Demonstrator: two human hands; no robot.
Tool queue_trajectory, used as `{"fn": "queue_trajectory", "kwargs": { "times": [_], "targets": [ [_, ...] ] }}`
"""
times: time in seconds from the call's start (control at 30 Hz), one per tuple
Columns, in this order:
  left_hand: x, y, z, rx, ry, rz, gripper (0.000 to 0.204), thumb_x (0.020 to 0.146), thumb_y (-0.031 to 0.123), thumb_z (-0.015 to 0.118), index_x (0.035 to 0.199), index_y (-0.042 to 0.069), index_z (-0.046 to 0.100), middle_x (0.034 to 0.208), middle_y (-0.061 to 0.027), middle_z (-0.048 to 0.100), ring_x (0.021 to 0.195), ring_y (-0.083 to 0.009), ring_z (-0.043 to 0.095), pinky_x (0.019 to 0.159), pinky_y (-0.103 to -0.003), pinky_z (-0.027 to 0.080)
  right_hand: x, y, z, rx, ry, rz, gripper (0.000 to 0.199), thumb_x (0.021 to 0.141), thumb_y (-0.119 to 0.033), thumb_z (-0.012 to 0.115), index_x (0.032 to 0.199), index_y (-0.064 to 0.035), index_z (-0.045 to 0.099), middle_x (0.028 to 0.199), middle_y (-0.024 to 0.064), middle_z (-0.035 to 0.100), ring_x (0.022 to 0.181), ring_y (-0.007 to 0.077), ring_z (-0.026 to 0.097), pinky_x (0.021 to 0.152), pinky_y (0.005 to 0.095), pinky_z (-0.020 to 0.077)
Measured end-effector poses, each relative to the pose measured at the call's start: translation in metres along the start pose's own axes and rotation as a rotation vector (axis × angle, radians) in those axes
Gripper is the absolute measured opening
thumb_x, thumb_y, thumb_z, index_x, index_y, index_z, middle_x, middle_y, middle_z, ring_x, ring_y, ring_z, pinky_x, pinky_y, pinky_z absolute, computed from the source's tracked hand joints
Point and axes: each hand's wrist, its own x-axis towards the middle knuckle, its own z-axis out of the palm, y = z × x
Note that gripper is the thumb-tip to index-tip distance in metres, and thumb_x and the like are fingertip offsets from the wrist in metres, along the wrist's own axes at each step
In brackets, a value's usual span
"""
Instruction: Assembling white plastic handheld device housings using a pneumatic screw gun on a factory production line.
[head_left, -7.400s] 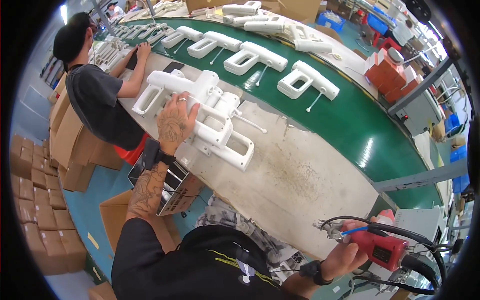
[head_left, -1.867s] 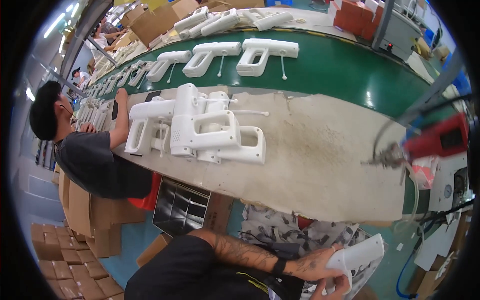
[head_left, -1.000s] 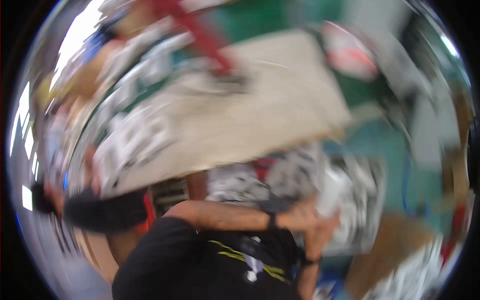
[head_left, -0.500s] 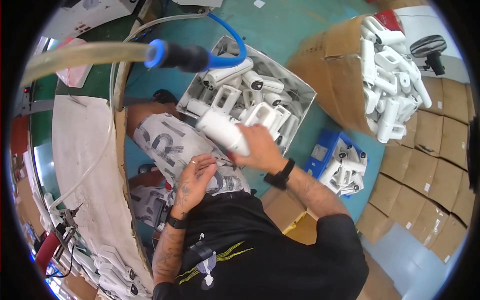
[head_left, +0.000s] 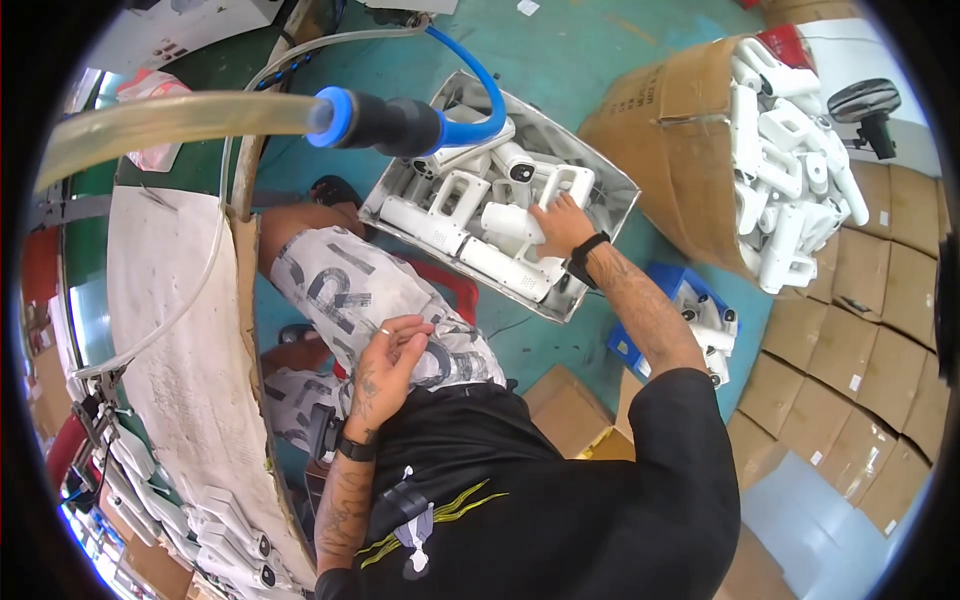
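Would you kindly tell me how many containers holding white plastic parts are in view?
3: the metal bin under the right hand, the tall cardboard box upper right, the blue crate beside it. Others may be hidden.

To your upper right a big brown carton (head_left: pixel 650 130) lies tipped, packed with white parts. Brown boxes (head_left: pixel 880 330) are stacked along your right, several bearing small white labels (head_left: pixel 854 383). Smaller cartons (head_left: pixel 565 410) sit just beside your hip.
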Motion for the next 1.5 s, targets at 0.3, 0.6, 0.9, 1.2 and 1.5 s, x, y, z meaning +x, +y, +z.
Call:
{"fn": "queue_trajectory", "kwargs": {
  "times": [0.3, 0.6, 0.9, 1.2, 1.5],
  "targets": [
    [-0.005, 0.003, -0.004, 0.018, 0.019, 0.002, 0.034, 0.1, 0.014, 0.064, 0.128, -0.003, 0.057, 0.121, -0.0157, 0.069, 0.111, -0.0203, 0.066, 0.097, -0.031, 0.05, 0.042, -0.021, 0.013, 0.034, -0.316, 0.272, 0.078, 0.066, -0.045, 0.076, 0.131, -0.0065, 0.054, 0.108, 0.0266, 0.07, 0.112, 0.0448, 0.063, 0.113, 0.0567, 0.0305],
    [-0.118, 0.065, -0.053, 0.565, -0.18, 0.256, 0.048, 0.097, 0.036, 0.068, 0.133, 0.004, 0.06, 0.127, -0.0171, 0.066, 0.121, -0.0348, 0.061, 0.106, -0.042, 0.047, 0.033, 0.005, 0.033, -0.194, -0.321, 0.162, 0.109, 0.078, -0.072, 0.068, 0.155, -0.004, 0.033, 0.124, 0.024, 0.068, 0.113, 0.0402, 0.067, 0.107, 0.0539, 0.0427],
    [-0.305, 0.097, -0.159, 0.478, 0.509, 0.217, 0.024, 0.1, 0.025, 0.067, 0.111, 0.004, 0.072, 0.101, -0.0083, 0.075, 0.093, -0.0148, 0.069, 0.081, -0.032, 0.055, 0.008, -0.162, -0.145, 0.195, -0.111, -0.122, 0.062, 0.086, -0.043, 0.074, 0.129, -0.0028, 0.059, 0.097, 0.0224, 0.074, 0.093, 0.0418, 0.07, 0.081, 0.0486, 0.0538],
    [-0.298, 0.099, -0.446, 0.86, 1.486, 0.133, 0.049, 0.094, 0.045, 0.062, 0.097, -0.003, 0.072, 0.1, -0.023, 0.073, 0.095, -0.0367, 0.072, 0.083, -0.042, 0.056, 0.016, -0.325, -0.239, 0.164, -0.135, -0.705, 0.048, 0.087, -0.032, 0.075, 0.121, -0.0023, 0.061, 0.099, 0.0209, 0.072, 0.091, 0.041, 0.068, 0.078, 0.0483, 0.0533],
    [-0.16, 0.025, -0.546, 1.016, 1.623, -0.396, 0.031, 0.096, 0.022, 0.05, 0.101, 0.007, 0.077, 0.098, -0.0171, 0.076, 0.1, -0.0315, 0.073, 0.086, -0.04, 0.057, -0.009, -0.317, -0.187, 0.196, -0.551, -0.7, 0.069, 0.095, -0.041, 0.062, 0.143, 0.0053, 0.045, 0.122, 0.0353, 0.062, 0.106, 0.0494, 0.062, 0.09, 0.056, 0.0498]
  ]
}}
